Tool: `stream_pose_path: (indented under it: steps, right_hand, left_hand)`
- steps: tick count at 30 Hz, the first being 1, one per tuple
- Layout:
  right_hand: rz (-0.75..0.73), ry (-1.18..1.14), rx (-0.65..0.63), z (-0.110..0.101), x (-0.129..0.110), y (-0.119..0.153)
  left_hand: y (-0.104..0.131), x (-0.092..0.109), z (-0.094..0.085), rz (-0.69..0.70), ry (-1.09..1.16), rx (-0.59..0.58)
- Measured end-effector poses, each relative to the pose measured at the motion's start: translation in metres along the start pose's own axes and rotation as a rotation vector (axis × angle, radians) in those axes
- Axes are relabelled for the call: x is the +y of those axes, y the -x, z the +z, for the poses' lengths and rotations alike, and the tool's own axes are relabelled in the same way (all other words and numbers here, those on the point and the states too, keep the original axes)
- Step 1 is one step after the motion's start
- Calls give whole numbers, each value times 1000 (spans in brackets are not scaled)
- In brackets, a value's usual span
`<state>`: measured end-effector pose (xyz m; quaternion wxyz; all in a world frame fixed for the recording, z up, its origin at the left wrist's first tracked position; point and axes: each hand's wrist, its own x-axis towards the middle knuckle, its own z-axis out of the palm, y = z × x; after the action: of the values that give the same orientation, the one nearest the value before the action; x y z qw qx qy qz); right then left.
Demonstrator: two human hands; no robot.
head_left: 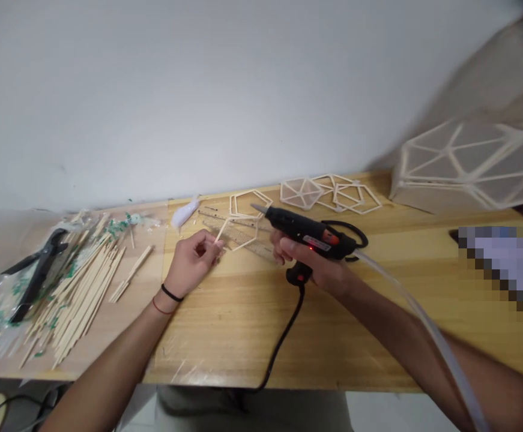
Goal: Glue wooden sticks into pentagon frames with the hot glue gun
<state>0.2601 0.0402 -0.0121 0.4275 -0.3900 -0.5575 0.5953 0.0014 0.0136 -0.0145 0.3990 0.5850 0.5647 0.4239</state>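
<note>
My left hand (197, 258) pinches one side of a small pentagon frame of pale wooden sticks (245, 243), holding it just over the table. A black hot glue gun (304, 227) is gripped in my right hand (308, 258), its nozzle pointing left above the frame's upper right. A red light glows on its side. From its rear runs a long clear glue stick, and a black cord hangs from the handle. Behind the held frame lies another stick frame (250, 204). Clear rulers (254, 245) rest on the table beneath.
Many loose wooden sticks (87, 288) and black cutters (40, 273) lie at the left on plastic wrapping. More joined stick frames (355, 195) are at the back. A large covered stick structure (472, 162) stands at the right, behind a pixelated object (508, 264).
</note>
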Motion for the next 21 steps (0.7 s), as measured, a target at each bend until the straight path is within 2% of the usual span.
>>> stream_pose_path:
  steps: [3, 8, 15, 21]
  right_hand:
    - [9, 152, -141, -2, -9, 3]
    - [60, 394, -212, 6, -13, 1]
    - [98, 531, -185, 9, -7, -2]
    - [103, 534, -194, 12, -12, -1]
  left_hand:
    - [0, -1, 0, 3, -20, 10]
    - [0, 0, -1, 27, -41, 4]
    - [1, 5, -2, 98, -128, -6]
    - [3, 2, -1, 181, -213, -7]
